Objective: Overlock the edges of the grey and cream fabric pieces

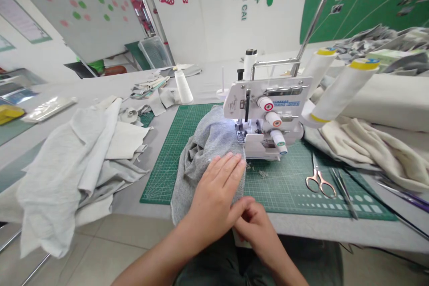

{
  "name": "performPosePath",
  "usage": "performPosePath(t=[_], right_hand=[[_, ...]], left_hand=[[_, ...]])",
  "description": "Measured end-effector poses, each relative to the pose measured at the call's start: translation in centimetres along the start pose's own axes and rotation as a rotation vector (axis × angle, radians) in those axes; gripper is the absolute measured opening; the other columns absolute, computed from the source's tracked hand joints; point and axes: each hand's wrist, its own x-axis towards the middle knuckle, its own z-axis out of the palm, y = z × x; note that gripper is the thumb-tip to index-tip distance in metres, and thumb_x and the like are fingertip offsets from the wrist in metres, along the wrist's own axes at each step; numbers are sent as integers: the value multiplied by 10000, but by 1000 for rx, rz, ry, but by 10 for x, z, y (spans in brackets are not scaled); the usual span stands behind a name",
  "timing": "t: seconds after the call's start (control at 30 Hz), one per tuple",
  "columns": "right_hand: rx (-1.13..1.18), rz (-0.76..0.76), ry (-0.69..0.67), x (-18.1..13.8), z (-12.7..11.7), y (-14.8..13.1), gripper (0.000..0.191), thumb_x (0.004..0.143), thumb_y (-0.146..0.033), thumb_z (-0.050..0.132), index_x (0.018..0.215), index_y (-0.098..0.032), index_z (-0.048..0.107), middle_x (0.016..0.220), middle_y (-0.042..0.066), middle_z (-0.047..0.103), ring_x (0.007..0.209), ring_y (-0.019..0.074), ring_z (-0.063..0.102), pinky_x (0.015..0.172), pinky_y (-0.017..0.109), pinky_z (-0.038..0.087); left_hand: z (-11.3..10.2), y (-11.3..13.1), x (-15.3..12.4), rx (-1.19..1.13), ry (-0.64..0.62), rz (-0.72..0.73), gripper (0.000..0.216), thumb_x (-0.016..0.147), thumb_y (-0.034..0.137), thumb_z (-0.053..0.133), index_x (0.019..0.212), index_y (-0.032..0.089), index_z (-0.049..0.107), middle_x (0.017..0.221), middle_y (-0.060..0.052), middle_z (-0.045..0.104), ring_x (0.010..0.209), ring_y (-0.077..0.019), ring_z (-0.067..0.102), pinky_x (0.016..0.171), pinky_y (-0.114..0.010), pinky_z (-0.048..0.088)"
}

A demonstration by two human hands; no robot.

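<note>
A piece of grey fabric [214, 138] lies bunched on the green cutting mat [164, 165], its right edge running up to the presser foot of a white overlock sewing machine [268, 116]. My left hand [217, 187] rests flat on the fabric just in front of the foot, fingers stretched out and close together. Nearer to me, at the table's front edge, my right hand [253, 219] has its thumb and fingers pinched at the fabric's lower right edge. The part between those fingertips is largely hidden. Small thread scraps [263, 173] lie below the machine.
Scissors [320, 181] and tweezers [344, 192] lie on the mat to the right. Large thread cones [345, 89] stand behind the machine. Fabric pieces [67, 170] hang over the table edge at left; cream cloth [372, 147] is heaped at right. A white cone [183, 87] stands behind.
</note>
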Motion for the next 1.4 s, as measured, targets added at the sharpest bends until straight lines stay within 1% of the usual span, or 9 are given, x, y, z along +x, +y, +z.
performPosePath(t=[0.23,0.4,0.57,0.77,0.87,0.97,1.07,1.17,1.4], right_hand=[[-70,-90,-66,-1,2,3,68,686,-201,525,626,-175,543,518,-57,408,479,86,346,464,218,284],[-55,-195,-93,-2,5,0,97,708,-132,520,638,-171,573,637,-16,488,596,109,394,537,221,334],[-21,-85,-113,-4,5,0,76,718,-153,534,655,-186,560,540,-48,442,488,91,370,468,210,296],[40,-46,-91,-1,2,-1,86,743,-260,582,710,-183,569,519,-47,495,448,93,425,445,204,351],[98,-78,-70,0,1,0,187,776,-355,623,747,-174,586,536,-43,509,458,94,442,454,206,379],[119,-78,-47,-1,0,3,335,827,-495,633,760,-170,587,527,-37,517,462,100,463,466,215,395],[116,-76,-31,-1,-1,7,446,840,-586,621,685,-174,553,512,-26,521,459,101,474,467,218,388],[112,-89,-19,-1,-1,8,486,839,-613,619,642,-178,534,510,-23,519,456,99,472,461,217,382],[104,-57,41,-2,-1,13,533,814,-684,601,641,-189,500,449,-52,466,390,76,409,413,196,309]], left_hand=[[-2,-8,10,9,52,20,584,945,434,559,1414,103,449,1480,-132,487,1405,-263,396,1184,-477,311],[-1,-11,16,26,61,0,574,950,455,548,1400,109,470,1471,-135,497,1386,-279,419,1160,-499,336],[-1,-13,21,16,58,-33,555,939,441,572,1397,141,485,1472,-134,492,1378,-291,421,1153,-515,334],[-2,-25,31,-1,41,-6,549,933,449,584,1394,164,499,1472,-137,484,1370,-301,422,1141,-524,334],[-5,-27,30,-10,34,36,553,928,454,593,1376,139,516,1459,-143,499,1371,-307,423,1152,-530,321],[-9,-21,19,-25,90,82,458,952,383,566,1331,126,551,1420,-127,544,1387,-288,407,1181,-523,286],[-12,-10,2,-51,110,92,394,961,302,538,1318,136,559,1388,-106,579,1372,-259,428,1178,-483,314],[-10,-3,-9,-58,64,58,437,952,299,536,1357,136,523,1419,-112,552,1363,-258,441,1165,-477,340],[-5,-1,-3,-28,28,38,539,940,327,547,1428,126,434,1485,-112,482,1405,-253,387,1194,-478,285]])
